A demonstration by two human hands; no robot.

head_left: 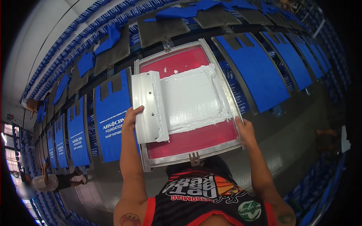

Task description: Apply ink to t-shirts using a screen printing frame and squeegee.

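A screen printing frame [222, 148] with metal rails and red mesh is held up, tilted, in front of my body. Thick white ink [194, 100] covers the middle of its mesh, heaped along the edges. Across the left side lies a wide metal squeegee [144, 126], its right edge coated with ink. My left hand [130, 117] is closed at the squeegee's outer edge, thumb on top; its fingers are mostly hidden, so whether they also grip the rail I cannot tell. At the right rail, my right hand [246, 131] is closed around the frame, thumb on top.
Rows of dark printing boards carry blue fabric pieces, one with white print [113, 113] to the left and a plain one [256, 71] to the right. More blue pieces hang beyond. A person [51, 180] is at the lower left; another person's limbs [327, 132] show at far right.
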